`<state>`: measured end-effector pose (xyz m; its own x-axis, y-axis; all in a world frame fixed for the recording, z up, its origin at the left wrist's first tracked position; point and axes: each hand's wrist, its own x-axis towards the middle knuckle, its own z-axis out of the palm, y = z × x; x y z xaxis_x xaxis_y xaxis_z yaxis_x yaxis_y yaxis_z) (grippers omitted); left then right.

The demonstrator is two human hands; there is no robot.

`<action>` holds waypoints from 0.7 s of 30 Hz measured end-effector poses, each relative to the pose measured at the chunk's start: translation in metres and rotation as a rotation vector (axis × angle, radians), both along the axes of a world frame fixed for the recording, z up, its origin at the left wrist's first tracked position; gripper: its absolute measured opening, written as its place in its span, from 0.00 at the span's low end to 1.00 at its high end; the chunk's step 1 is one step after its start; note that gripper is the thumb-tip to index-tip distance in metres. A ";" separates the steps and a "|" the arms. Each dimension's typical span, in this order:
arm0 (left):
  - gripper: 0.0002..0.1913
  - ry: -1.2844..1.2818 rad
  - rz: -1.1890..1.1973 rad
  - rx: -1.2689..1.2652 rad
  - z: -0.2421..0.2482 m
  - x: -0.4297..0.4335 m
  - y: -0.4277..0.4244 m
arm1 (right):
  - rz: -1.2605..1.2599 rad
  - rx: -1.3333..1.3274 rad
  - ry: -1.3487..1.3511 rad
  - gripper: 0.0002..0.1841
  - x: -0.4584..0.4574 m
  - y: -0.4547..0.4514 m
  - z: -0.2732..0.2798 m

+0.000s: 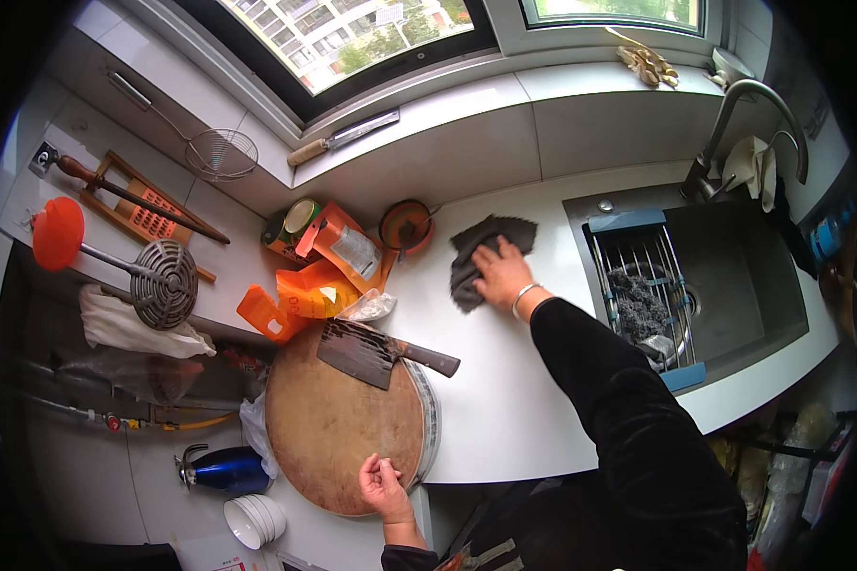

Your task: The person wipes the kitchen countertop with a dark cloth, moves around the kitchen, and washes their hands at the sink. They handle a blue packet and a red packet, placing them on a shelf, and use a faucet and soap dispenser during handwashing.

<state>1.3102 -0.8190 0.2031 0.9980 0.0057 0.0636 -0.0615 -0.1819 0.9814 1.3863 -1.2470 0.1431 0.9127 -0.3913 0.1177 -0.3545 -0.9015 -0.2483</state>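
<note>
My right hand [505, 277] holds a dark grey cloth [471, 246] down against the white countertop [500, 407], fingers spread over it. A bracelet circles that wrist. Over the near edge of a round wooden chopping block [343, 428] is my left hand [386, 489], its fingers loosely curled and nothing seen in them. Whether it touches the block is unclear. Across the block's far side lies a cleaver [361, 353], its dark handle reaching over the countertop. The cloth lies between a small orange-rimmed bowl [418, 239] and the sink [743, 285].
Orange food pouches [343, 246] crowd the left corner behind the block. A rack [682, 378] holding a grey scouring pad [639, 303] spans the sink, beneath a tall faucet [700, 168]. A blue thermos jug [228, 470] and stacked white bowls [255, 521] stand left.
</note>
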 end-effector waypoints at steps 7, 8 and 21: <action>0.09 -0.062 -0.018 -0.012 -0.014 -0.005 0.009 | -0.195 -0.052 -0.049 0.32 -0.005 -0.055 -0.007; 0.09 -0.067 -0.012 0.003 -0.014 -0.006 0.010 | -0.193 -0.055 -0.047 0.32 -0.010 -0.052 -0.007; 0.05 -0.160 -0.102 0.018 -0.026 0.005 0.010 | 0.112 -0.065 0.025 0.33 -0.154 0.078 -0.002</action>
<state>1.3156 -0.8091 0.1773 0.9705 -0.0975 0.2204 -0.2352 -0.1839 0.9544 1.2327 -1.1690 0.1415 0.9533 -0.2788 0.1161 -0.2559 -0.9498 -0.1801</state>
